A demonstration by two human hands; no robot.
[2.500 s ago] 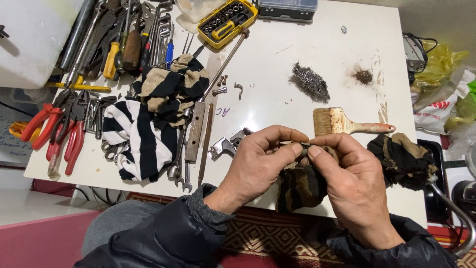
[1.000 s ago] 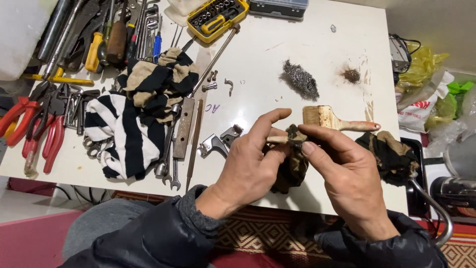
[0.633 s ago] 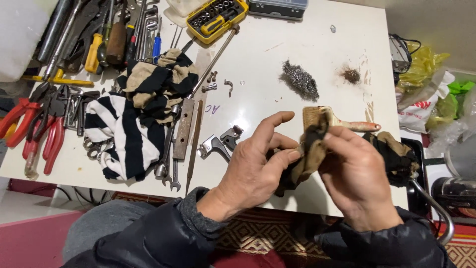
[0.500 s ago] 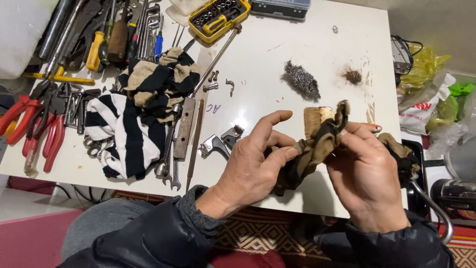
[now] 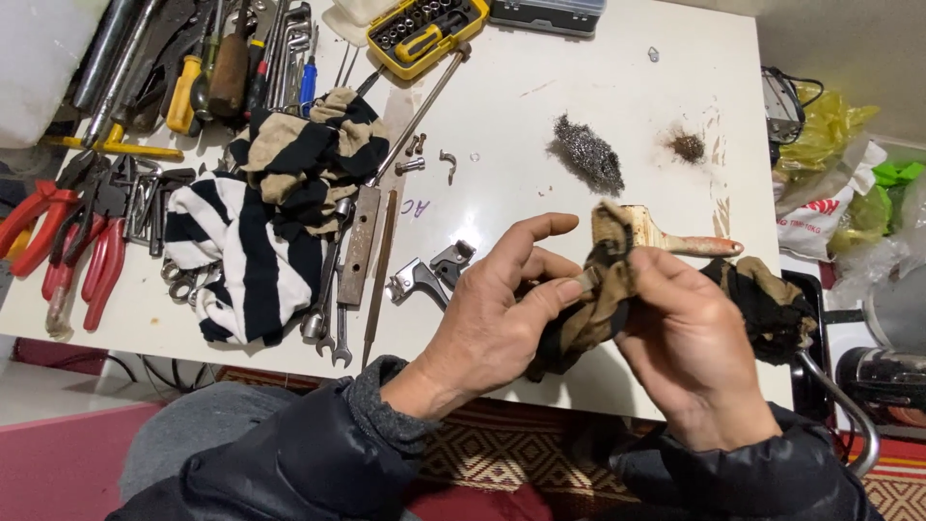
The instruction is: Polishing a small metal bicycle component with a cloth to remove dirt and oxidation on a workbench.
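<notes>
Head view: the left hand pinches a small metal part between thumb and fingertips; the right hand presses a brown rag around it, held above the white table edge, near a paintbrush.

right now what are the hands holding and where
Both hands, left and right, hold a small metal part wrapped in a rag, pinched at its upper end.

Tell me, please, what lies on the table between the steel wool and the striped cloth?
In the head view, small bolts and a hook-shaped metal piece lie between the steel wool and the striped cloth.
</notes>
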